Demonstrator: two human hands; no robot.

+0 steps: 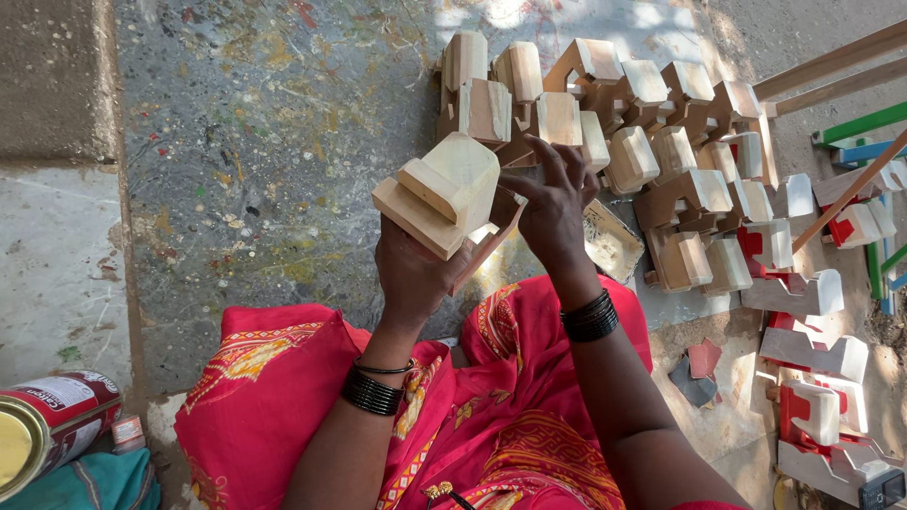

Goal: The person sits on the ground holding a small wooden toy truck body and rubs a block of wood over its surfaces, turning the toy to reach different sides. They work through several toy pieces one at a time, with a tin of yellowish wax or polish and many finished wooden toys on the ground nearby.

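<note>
Paint-speckled concrete floor lay under my hands. My left hand gripped a pale unpainted stepped wooden block from below, while my right hand, fingers spread, pressed its far side; similar pale carved blocks were stacked just beyond.

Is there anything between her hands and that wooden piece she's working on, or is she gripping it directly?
Nothing visible stands between. The left hand grips the wooden piece from below, and the right hand touches its right side, fingers spread. The other wooden pieces lie behind on the floor, apart from it.
</note>
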